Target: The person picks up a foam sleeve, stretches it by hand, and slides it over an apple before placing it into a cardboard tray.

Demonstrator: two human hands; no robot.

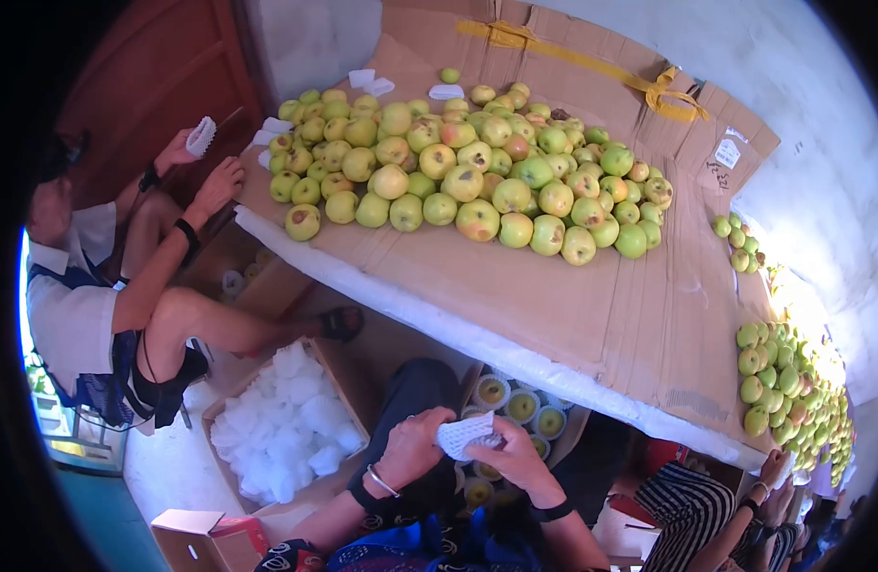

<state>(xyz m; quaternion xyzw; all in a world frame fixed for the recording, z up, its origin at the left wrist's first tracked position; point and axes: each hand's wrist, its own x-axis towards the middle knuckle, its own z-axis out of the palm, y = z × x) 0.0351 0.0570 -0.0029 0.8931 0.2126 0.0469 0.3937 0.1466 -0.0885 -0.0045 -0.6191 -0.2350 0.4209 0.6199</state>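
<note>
A white foam net sleeve (465,435) is held between my two hands, above the lower middle of the view. My left hand (415,448) has its fingers closed on the sleeve's left end. On the other side my right hand (515,459) grips the sleeve, thumb and fingers pressed to it. Whether anything is inside the sleeve cannot be made out. Just beneath and behind my hands, a box (574,431) holds several apples (522,407) in round white sleeves. To the left of my left hand stands a carton of white foam nets (281,429).
A large pile of green-yellow apples (458,172) lies on the cardboard-covered table (515,296). At the left sits a person (86,296) holding a foam net. More apples (792,381) and other people in striped clothes (692,510) are at the right. An open carton (196,543) stands lower left.
</note>
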